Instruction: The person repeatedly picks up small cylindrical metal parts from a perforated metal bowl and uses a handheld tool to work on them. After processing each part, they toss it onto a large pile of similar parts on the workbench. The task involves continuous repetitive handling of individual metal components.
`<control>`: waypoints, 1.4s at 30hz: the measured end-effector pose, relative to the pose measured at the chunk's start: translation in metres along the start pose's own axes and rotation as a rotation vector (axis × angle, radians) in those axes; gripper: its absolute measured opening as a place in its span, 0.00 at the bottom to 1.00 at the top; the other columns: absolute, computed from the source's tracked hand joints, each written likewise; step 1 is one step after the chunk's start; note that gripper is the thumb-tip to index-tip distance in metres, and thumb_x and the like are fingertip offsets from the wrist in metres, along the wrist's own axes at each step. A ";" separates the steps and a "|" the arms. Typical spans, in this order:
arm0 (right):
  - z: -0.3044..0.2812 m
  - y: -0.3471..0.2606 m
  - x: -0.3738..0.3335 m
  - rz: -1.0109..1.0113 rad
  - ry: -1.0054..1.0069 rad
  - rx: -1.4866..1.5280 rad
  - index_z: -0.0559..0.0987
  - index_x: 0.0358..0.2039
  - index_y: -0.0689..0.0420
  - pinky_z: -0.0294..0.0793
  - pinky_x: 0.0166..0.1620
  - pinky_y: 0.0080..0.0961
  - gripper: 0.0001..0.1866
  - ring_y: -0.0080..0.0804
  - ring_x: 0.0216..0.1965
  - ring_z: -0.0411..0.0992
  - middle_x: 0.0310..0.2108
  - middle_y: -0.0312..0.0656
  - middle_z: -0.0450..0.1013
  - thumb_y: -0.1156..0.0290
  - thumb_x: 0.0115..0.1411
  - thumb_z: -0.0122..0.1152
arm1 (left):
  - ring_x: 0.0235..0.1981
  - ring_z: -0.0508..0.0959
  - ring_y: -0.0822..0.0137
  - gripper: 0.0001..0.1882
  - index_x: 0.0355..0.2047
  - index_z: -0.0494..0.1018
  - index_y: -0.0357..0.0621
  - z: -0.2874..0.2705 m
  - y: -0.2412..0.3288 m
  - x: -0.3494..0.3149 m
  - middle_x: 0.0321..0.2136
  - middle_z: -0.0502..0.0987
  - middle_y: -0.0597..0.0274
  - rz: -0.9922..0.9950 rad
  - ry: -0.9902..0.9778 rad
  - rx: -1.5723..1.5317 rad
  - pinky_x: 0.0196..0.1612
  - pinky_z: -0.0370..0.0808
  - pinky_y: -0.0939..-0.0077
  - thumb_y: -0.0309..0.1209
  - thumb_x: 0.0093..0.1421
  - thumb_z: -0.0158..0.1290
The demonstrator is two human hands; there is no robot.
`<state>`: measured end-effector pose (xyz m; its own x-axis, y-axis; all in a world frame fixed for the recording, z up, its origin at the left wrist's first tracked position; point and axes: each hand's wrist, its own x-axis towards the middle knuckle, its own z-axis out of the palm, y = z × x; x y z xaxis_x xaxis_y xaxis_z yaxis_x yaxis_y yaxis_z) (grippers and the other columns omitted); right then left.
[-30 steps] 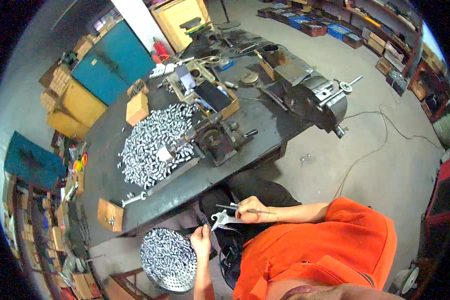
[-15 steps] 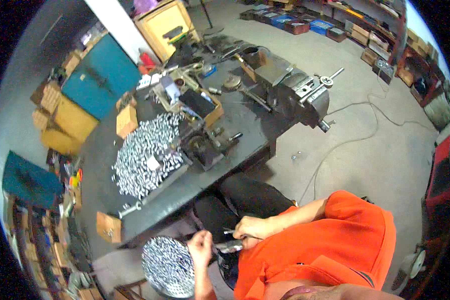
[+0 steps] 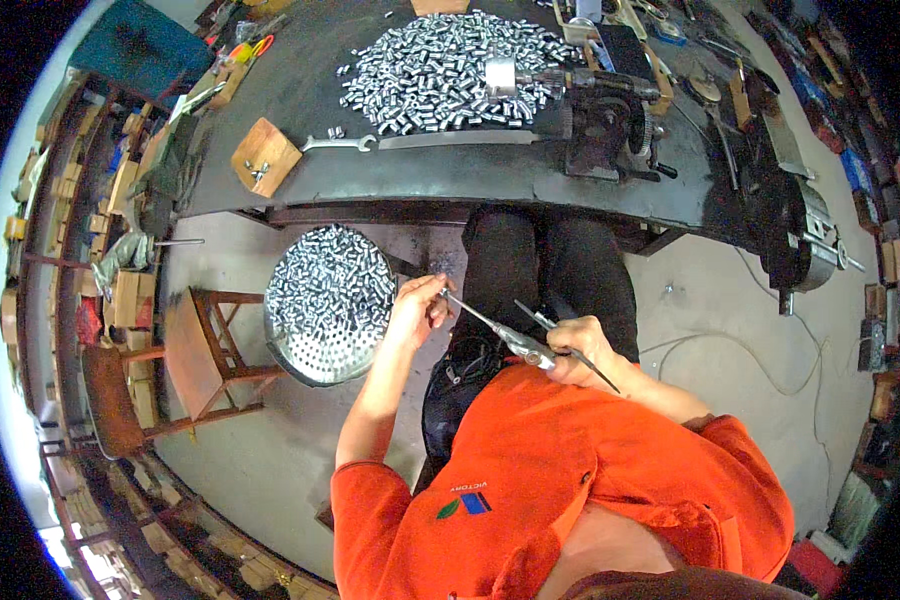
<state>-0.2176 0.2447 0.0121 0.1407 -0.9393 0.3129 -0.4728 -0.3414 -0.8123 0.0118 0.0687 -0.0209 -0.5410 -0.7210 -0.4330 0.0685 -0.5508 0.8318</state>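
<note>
My right hand (image 3: pixel 582 350) is closed around a silver hand tool (image 3: pixel 526 347) with a long thin shaft. A dark thin rod (image 3: pixel 595 370) also passes through this hand. My left hand (image 3: pixel 420 308) pinches at the far tip of the shaft, on what looks like a small metal piece; the fingers partly hide it. Left of that hand stands a round perforated metal basket (image 3: pixel 315 372), heaped with short shiny metal sleeves (image 3: pixel 330 270). On the bench lies a large pile of similar sleeves (image 3: pixel 420 75).
A dark workbench (image 3: pixel 420 185) spans the far side, carrying an open-end wrench (image 3: pixel 340 144), a small wooden box (image 3: pixel 266 157), a cranked metal fixture (image 3: pixel 610 130) and a vise (image 3: pixel 815 240). A wooden chair (image 3: pixel 202 355) stands left. A cable (image 3: pixel 730 345) lies on the floor at right.
The view has swung round and now faces the bench more squarely. The silver tool shows more fully, with its shaft reaching from my right hand to my left fingertips.
</note>
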 end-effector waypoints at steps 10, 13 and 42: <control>0.003 0.004 0.000 0.108 0.040 -0.052 0.63 0.10 0.59 0.61 0.18 0.35 0.11 0.44 0.14 0.62 0.11 0.47 0.60 0.72 0.33 0.58 | 0.07 0.55 0.76 0.13 0.26 0.71 0.37 0.001 0.001 0.000 0.07 0.56 0.72 -0.026 0.016 0.026 0.20 0.64 0.77 0.35 0.60 0.45; 0.003 0.001 0.003 0.046 0.052 0.013 0.62 0.10 0.59 0.60 0.18 0.35 0.11 0.43 0.14 0.61 0.11 0.47 0.59 0.73 0.33 0.57 | 0.07 0.56 0.76 0.13 0.26 0.71 0.36 0.006 0.010 0.002 0.07 0.56 0.72 -0.019 0.032 0.033 0.19 0.63 0.78 0.34 0.60 0.45; -0.023 -0.033 -0.008 0.136 0.001 -0.097 0.62 0.09 0.60 0.58 0.18 0.34 0.10 0.42 0.13 0.61 0.10 0.47 0.58 0.77 0.33 0.55 | 0.10 0.59 0.74 0.12 0.28 0.71 0.38 0.008 -0.020 -0.006 0.09 0.58 0.70 -0.018 0.046 -0.137 0.21 0.66 0.76 0.35 0.59 0.46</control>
<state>-0.2232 0.2645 0.0476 0.0682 -0.9767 0.2036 -0.5693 -0.2057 -0.7960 0.0068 0.0871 -0.0321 -0.5041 -0.7272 -0.4659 0.1742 -0.6140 0.7698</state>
